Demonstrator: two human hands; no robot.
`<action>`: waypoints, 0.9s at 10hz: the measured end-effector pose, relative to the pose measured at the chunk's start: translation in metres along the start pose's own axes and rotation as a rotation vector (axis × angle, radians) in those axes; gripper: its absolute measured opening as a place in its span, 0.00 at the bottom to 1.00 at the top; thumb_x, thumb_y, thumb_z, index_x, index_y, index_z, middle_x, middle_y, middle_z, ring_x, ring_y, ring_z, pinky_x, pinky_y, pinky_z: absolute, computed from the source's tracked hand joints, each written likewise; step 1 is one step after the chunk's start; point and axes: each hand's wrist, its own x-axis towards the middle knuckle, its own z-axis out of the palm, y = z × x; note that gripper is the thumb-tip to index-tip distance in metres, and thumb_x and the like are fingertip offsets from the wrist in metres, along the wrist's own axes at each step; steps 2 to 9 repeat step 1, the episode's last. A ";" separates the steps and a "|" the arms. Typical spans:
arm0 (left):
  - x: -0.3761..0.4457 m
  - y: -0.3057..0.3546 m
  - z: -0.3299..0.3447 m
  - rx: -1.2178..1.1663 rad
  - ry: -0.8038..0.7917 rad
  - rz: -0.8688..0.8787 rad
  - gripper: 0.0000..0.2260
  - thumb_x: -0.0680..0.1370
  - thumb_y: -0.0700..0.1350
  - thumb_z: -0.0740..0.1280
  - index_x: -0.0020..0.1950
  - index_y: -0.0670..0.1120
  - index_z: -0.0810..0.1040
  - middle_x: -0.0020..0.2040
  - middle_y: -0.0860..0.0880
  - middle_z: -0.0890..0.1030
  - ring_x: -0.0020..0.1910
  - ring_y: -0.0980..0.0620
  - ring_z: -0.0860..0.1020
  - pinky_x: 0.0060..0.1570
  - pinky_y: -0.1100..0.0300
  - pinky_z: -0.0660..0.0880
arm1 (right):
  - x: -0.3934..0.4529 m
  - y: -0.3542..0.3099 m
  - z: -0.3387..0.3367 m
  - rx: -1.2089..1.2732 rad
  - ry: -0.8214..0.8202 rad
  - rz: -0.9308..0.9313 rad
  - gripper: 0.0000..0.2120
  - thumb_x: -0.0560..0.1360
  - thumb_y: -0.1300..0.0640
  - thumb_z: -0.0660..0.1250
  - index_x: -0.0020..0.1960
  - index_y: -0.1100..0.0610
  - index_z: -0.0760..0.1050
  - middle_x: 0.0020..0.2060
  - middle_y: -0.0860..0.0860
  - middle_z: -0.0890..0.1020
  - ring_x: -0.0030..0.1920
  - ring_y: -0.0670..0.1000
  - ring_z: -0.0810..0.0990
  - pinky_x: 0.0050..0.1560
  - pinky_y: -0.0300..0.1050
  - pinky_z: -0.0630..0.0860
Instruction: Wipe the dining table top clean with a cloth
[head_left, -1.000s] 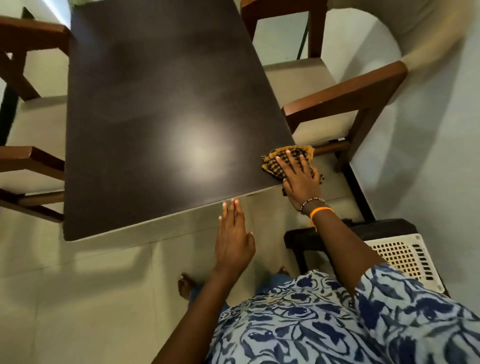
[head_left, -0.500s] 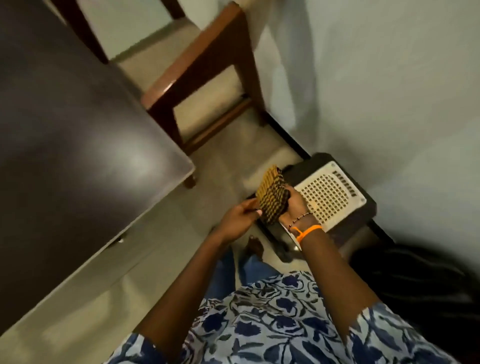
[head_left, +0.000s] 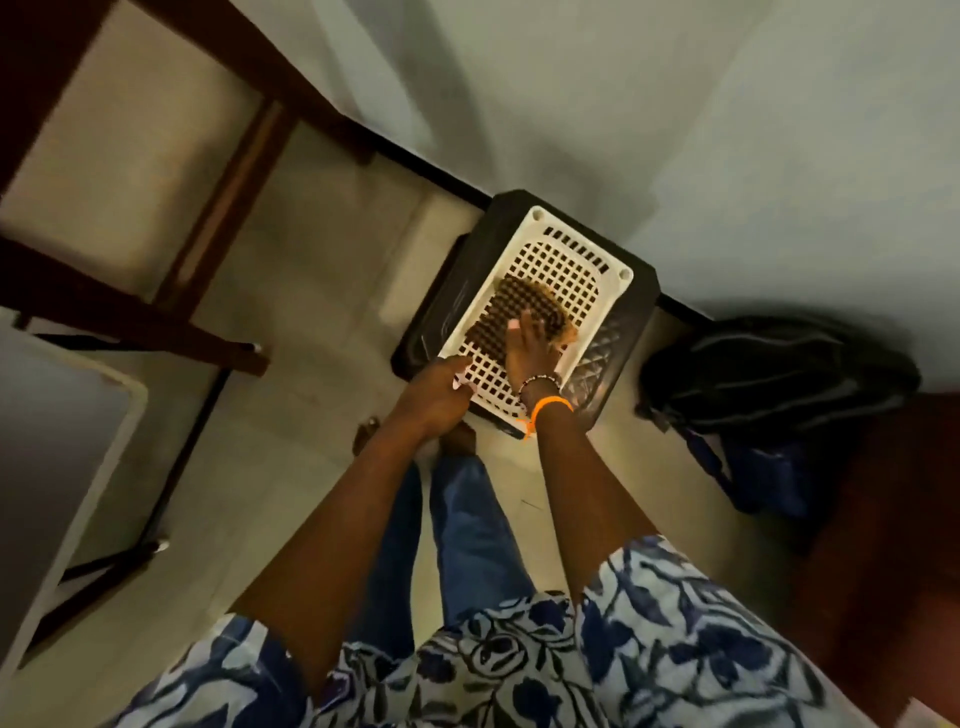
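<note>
The yellow-and-black checked cloth lies folded in a white lattice basket on a black stool. My right hand lies on the cloth's near end with its fingers flat. My left hand is at the basket's near left corner, fingers curled over the rim. Only a corner of the dark dining table shows at the left edge, away from both hands.
The black stool stands against the pale wall. A wooden chair with a light seat is at the upper left. A black bag lies on the floor to the right, beside dark brown furniture.
I turned from the table to the stool. The cloth went from the table's corner, through both hands, into the white basket, where my right hand now lies on it.
</note>
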 end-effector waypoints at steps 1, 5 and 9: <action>0.011 -0.002 0.002 0.002 0.011 -0.014 0.18 0.78 0.38 0.61 0.68 0.41 0.70 0.68 0.42 0.71 0.65 0.48 0.71 0.64 0.59 0.67 | -0.006 0.000 0.008 0.315 0.062 0.030 0.22 0.83 0.54 0.47 0.74 0.61 0.58 0.75 0.57 0.60 0.75 0.55 0.57 0.74 0.46 0.52; 0.011 -0.002 0.002 0.002 0.011 -0.014 0.18 0.78 0.38 0.61 0.68 0.41 0.70 0.68 0.42 0.71 0.65 0.48 0.71 0.64 0.59 0.67 | -0.006 0.000 0.008 0.315 0.062 0.030 0.22 0.83 0.54 0.47 0.74 0.61 0.58 0.75 0.57 0.60 0.75 0.55 0.57 0.74 0.46 0.52; 0.011 -0.002 0.002 0.002 0.011 -0.014 0.18 0.78 0.38 0.61 0.68 0.41 0.70 0.68 0.42 0.71 0.65 0.48 0.71 0.64 0.59 0.67 | -0.006 0.000 0.008 0.315 0.062 0.030 0.22 0.83 0.54 0.47 0.74 0.61 0.58 0.75 0.57 0.60 0.75 0.55 0.57 0.74 0.46 0.52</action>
